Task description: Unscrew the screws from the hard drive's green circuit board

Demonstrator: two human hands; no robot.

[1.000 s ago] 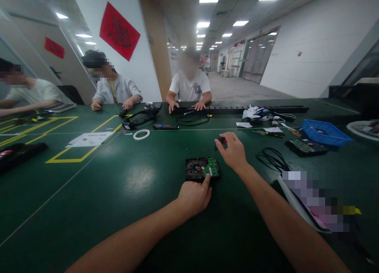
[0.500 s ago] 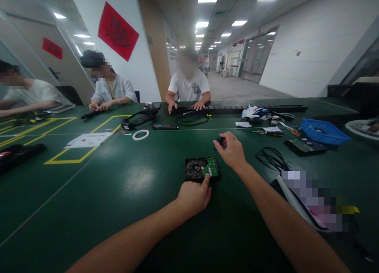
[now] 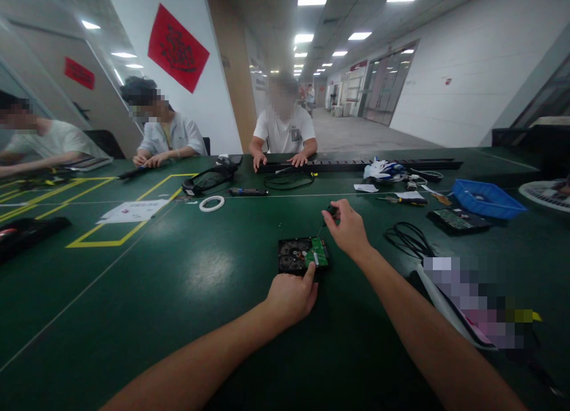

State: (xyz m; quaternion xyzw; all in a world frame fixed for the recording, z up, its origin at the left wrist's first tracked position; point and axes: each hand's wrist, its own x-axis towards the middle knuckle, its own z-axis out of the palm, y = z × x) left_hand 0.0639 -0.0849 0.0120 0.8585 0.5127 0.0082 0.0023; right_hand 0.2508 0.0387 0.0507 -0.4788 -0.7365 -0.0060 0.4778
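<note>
A hard drive [image 3: 294,253] lies on the green table with its underside up, a green circuit board [image 3: 317,249] showing on its right part. My left hand [image 3: 291,295] is at the drive's near edge, its index finger pressed on the board and the other fingers curled. In my right hand [image 3: 350,227], thumb and fingers pinch the dark handle of a screwdriver [image 3: 330,209]. Its thin shaft slants down to the board's far edge; whether the tip sits in a screw is too small to tell. A few tiny specks lie just beyond the drive.
To the right are a second hard drive [image 3: 458,220], a blue tray [image 3: 487,198], a black cable [image 3: 407,236] and another screwdriver [image 3: 407,201]. A tape roll [image 3: 212,204] and a paper sheet [image 3: 133,211] lie left. Across the table, a person rests both hands by a long black rail [image 3: 356,165].
My right hand and the screwdriver have shifted very slightly, with the shaft still at the board's far edge. My left hand and the hard drive stay in place.
</note>
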